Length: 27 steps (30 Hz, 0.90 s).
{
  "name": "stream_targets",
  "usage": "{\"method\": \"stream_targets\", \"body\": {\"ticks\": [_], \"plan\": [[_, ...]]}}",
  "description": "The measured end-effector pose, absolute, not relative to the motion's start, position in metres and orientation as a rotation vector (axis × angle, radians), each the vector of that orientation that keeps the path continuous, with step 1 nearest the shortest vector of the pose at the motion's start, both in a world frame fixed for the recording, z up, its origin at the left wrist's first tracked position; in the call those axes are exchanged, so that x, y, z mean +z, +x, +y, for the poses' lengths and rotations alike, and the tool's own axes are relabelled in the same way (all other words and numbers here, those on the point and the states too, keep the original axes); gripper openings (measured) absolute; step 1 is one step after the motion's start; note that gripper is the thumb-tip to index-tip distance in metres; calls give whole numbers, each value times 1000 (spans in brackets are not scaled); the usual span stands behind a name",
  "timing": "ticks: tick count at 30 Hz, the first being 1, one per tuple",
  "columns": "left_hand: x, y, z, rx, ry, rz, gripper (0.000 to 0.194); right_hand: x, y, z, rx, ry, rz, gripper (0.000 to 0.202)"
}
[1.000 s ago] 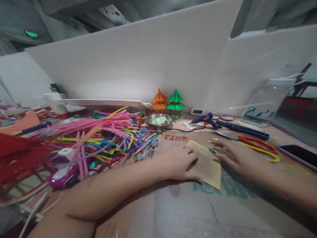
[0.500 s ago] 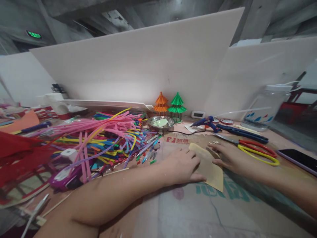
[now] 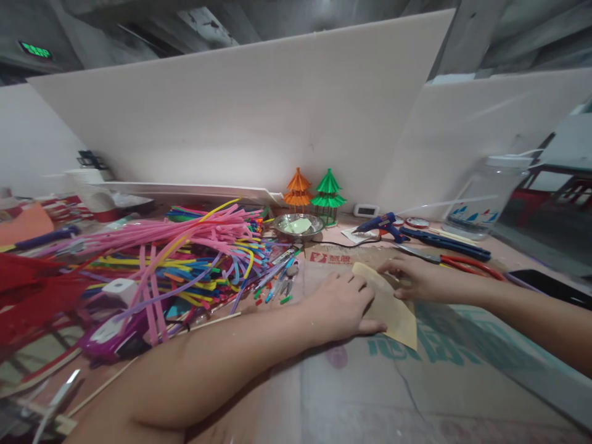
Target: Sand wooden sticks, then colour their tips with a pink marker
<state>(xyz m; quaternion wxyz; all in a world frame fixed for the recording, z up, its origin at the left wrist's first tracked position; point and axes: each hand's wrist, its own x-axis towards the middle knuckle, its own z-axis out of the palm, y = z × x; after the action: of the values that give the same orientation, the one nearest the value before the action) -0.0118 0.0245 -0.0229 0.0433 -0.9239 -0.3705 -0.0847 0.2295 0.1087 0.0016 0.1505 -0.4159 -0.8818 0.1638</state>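
A piece of yellowish paper (image 3: 396, 317) lies on the cardboard in front of me. My left hand (image 3: 345, 305) rests palm down across its left part, fingers spread and thumb stretched along the lower side. Over the upper right edge of the paper is my right hand (image 3: 407, 277), with fingers curved and a gap between thumb and forefinger. Nothing shows in either hand, though the right palm is hidden. Beyond the right hand lie long-bladed scissors (image 3: 469, 265) with red and yellow handles, now partly covered by that forearm.
Pipe cleaners (image 3: 198, 246) are heaped at left, near pens (image 3: 277, 280). Behind stand a metal bowl (image 3: 319, 233), orange (image 3: 298, 188) and green (image 3: 328, 191) model pagodas, a blue glue gun (image 3: 382, 225) and a plastic bottle (image 3: 483, 200). A phone (image 3: 555, 287) lies right.
My right hand has shifted slightly left and up along the paper, its fingers more curved. Its forearm is higher and hides more of the scissors. My left hand stays on the paper.
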Motion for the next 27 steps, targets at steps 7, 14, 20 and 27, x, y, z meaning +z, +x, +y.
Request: {"method": "stream_targets", "body": {"ticks": [7,14,20,27], "plan": [[-21,-12,24,-286,-2845,-1148,53,14,218,100,763,-1319,-2507,45],[-29,-13,26,-403,-2863,-1129,47,19,214,94,755,-1449,-2463,53],[-33,-14,26,-451,-2875,-1134,45,24,219,93,1031,-1473,-2217,58],[-33,-15,26,-482,-2879,-1113,46,24,232,105,1202,-1506,-2223,36]]}}
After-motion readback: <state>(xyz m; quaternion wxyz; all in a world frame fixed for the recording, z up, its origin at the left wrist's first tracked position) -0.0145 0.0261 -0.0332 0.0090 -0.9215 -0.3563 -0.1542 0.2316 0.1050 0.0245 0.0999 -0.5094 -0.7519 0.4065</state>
